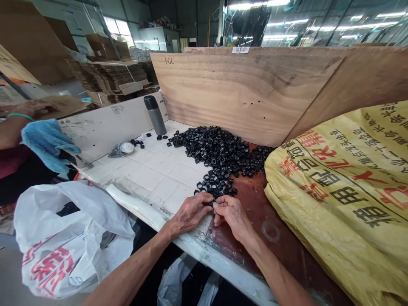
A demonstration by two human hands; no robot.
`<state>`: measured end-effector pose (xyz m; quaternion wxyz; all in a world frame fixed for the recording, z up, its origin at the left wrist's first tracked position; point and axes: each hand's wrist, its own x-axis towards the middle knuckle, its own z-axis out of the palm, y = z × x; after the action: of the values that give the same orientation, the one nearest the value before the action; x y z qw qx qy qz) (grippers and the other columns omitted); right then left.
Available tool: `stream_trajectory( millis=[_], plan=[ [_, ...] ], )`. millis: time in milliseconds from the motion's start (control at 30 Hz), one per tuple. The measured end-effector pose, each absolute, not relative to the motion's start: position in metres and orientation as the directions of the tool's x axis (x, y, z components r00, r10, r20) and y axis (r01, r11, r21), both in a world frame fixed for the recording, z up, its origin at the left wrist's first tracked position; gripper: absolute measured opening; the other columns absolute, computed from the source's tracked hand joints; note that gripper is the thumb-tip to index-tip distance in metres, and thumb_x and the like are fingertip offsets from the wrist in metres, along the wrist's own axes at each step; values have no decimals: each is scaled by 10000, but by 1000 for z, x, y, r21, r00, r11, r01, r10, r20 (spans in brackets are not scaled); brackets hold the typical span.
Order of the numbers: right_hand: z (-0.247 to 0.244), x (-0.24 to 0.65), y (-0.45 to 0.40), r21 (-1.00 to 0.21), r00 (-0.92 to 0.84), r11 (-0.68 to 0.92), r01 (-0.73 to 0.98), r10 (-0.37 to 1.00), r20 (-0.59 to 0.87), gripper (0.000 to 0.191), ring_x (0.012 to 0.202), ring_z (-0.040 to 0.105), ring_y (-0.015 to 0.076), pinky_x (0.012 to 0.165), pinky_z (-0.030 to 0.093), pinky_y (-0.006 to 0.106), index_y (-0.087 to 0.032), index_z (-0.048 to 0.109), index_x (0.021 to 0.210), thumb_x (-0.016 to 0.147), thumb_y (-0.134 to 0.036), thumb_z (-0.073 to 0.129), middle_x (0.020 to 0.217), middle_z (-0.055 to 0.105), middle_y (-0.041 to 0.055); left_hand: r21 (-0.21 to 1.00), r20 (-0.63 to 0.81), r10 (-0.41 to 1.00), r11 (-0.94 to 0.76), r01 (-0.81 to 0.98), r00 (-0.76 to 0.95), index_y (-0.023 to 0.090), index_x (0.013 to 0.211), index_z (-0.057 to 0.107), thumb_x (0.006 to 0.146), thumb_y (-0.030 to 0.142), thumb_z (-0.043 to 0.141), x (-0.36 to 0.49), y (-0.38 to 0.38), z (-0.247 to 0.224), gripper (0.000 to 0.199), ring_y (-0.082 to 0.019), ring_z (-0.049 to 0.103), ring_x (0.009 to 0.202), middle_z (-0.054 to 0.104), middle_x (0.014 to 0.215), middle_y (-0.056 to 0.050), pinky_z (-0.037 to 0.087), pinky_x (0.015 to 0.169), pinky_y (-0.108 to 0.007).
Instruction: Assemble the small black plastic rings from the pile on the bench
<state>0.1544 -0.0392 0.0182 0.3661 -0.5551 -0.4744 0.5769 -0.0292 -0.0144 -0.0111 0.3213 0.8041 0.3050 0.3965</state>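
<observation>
My left hand (195, 211) and my right hand (230, 212) meet over the near edge of the table. Between their fingertips they pinch a small black ring (210, 203), partly hidden by the fingers. Just beyond my hands lie loose black rings (213, 180). These run back into a large heap of the same black rings (216, 146) against the wooden board. Fingers of both hands are closed, thumbs against index fingers.
A yellow printed sack (338, 191) bulges at the right. A grey flask (155, 117) and a small clear bag (122, 149) stand at the back left. A white plastic bag (73, 238) hangs at the near left; a blue cloth (47, 142) drapes over the side board. Another person's arm shows far left.
</observation>
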Motion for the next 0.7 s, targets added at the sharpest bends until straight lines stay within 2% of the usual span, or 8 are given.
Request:
stream_trajectory(
  millis=[100, 167, 233, 300, 400, 533, 633, 700],
  plan=[
    [26, 176, -31, -908, -217, -283, 310, 909, -357, 319, 349, 461, 92, 393, 344, 217, -194, 539, 613, 795, -441, 630, 482, 571, -34, 769, 290, 717, -569, 292, 634, 181, 912, 630, 879, 260, 621, -26, -16, -7, 86, -142, 630, 738, 681, 843, -27, 506, 693, -259],
    [27, 192, -24, -845, -123, -186, 501, 951, -282, 334, 352, 442, 93, 396, 296, 219, -202, 523, 566, 808, -409, 623, 447, 532, -38, 731, 228, 706, -579, 361, 670, 172, 750, 618, 882, 329, 632, -23, -16, -6, 205, -114, 558, 612, 616, 682, 7, 440, 602, -235],
    [21, 204, -16, -740, -26, -78, 668, 991, -128, 271, 406, 466, 110, 435, 280, 226, -207, 523, 561, 774, -317, 649, 448, 528, -36, 712, 226, 778, -542, 446, 586, 173, 730, 603, 901, 394, 610, -21, -15, -7, 280, -103, 509, 564, 566, 630, 23, 401, 566, -230],
    [12, 208, -11, -655, -5, -2, 755, 1000, -8, 164, 467, 494, 124, 475, 280, 230, -207, 547, 600, 718, -218, 661, 498, 560, -34, 712, 242, 843, -491, 502, 480, 187, 888, 621, 907, 414, 603, -18, -13, -9, 228, -106, 496, 552, 550, 638, 38, 394, 553, -227],
    [1, 206, -9, -638, -50, 76, 766, 997, 59, 76, 521, 528, 131, 516, 308, 229, -206, 590, 717, 690, -143, 622, 581, 600, -38, 658, 317, 826, -545, 520, 466, 212, 1146, 587, 910, 366, 610, -16, -10, -16, 282, -129, 548, 614, 576, 708, 28, 438, 610, -243],
    [-2, 206, -9, -613, -49, 91, 785, 995, 85, 171, 564, 558, 144, 559, 339, 236, -193, 618, 846, 694, -115, 599, 624, 617, -23, 591, 379, 792, -605, 533, 478, 216, 1168, 605, 948, 289, 550, -15, -7, -26, 238, -153, 618, 727, 620, 840, -26, 484, 694, -267],
    [1, 214, -6, -545, 7, 63, 836, 992, 126, 158, 560, 536, 145, 560, 345, 242, -187, 620, 822, 685, -109, 612, 623, 587, -18, 552, 375, 780, -622, 555, 500, 206, 1169, 605, 940, 331, 567, -16, -8, -29, 263, -154, 624, 722, 619, 902, -49, 496, 674, -266],
    [1, 215, -5, -524, -27, 120, 843, 983, 182, 164, 606, 551, 152, 584, 382, 245, -188, 628, 841, 695, -113, 622, 670, 579, -11, 498, 371, 749, -659, 563, 549, 206, 1184, 598, 929, 358, 581, -15, -8, -28, 297, -164, 629, 744, 616, 925, -58, 503, 667, -267]
  ],
)
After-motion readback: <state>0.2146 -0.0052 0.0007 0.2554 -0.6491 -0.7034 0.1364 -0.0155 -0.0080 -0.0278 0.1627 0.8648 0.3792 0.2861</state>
